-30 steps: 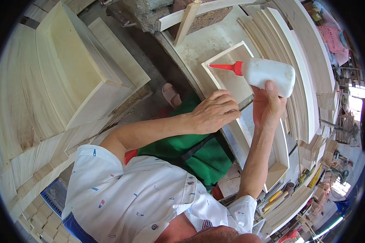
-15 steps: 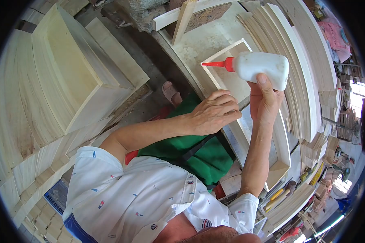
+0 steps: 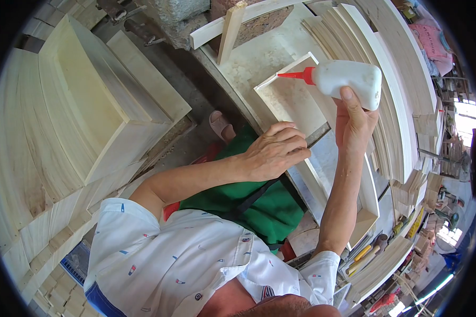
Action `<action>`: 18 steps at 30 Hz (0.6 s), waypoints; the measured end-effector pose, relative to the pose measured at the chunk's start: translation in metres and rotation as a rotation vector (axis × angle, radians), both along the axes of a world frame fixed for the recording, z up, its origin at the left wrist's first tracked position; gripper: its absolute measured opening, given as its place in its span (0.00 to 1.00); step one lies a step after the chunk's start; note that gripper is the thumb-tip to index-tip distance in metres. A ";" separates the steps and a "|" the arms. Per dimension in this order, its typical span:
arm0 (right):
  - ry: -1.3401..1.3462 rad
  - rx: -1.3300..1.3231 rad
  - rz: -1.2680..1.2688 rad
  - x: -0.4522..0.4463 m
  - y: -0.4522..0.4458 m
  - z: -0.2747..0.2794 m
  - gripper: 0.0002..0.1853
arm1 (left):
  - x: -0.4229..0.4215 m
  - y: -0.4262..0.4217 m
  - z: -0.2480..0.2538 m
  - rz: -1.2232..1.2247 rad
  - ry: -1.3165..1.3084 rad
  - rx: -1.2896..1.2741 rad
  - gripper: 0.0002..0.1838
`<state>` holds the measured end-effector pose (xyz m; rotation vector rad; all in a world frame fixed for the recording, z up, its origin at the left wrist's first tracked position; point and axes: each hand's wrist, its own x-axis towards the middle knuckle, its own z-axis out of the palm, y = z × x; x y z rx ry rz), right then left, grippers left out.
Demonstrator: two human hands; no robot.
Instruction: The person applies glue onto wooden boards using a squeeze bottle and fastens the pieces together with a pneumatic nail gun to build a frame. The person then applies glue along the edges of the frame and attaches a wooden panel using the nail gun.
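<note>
My right hand (image 3: pixel 357 119) is closed around a white squeeze bottle (image 3: pixel 349 79) with a red pointed nozzle (image 3: pixel 299 75). The bottle lies nearly level, its tip at the top edge of the short end of a wooden frame (image 3: pixel 267 100). A pale line shows along that end between the corner and the tip. My left hand (image 3: pixel 277 150) is curled over the frame's near long side, back of the hand up; its fingertips are partly hidden. The frame has thin pale walls and lies on a worktable (image 3: pixel 259 50).
Long stacked boards (image 3: pixel 386 105) curve along the table's far right side. A wooden stick (image 3: pixel 231 31) leans at the back. Large wooden panels and boxes (image 3: pixel 84 105) stand at left. Yellow-handled tools (image 3: pixel 360 253) lie at lower right. A sandalled foot (image 3: pixel 219 125) shows below.
The nozzle tip has moved right along the frame's short end, away from the corner. My left hand stays on the frame, and the whole view has shifted slightly.
</note>
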<state>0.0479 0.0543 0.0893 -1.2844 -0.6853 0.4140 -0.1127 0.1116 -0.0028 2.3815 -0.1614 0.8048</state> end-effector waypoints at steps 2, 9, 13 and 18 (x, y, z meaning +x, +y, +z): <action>-0.003 -0.006 -0.012 0.005 0.001 0.001 0.27 | 0.000 0.000 0.001 0.004 -0.011 0.002 0.12; 0.048 0.077 -0.063 0.022 0.010 0.005 0.23 | 0.000 0.001 0.004 0.000 -0.011 -0.001 0.13; 0.016 0.073 -0.079 0.039 0.013 0.005 0.22 | 0.000 0.000 0.005 0.007 -0.009 0.001 0.14; -0.008 0.061 -0.120 0.057 0.015 0.004 0.23 | 0.001 0.000 0.006 0.017 -0.004 0.004 0.14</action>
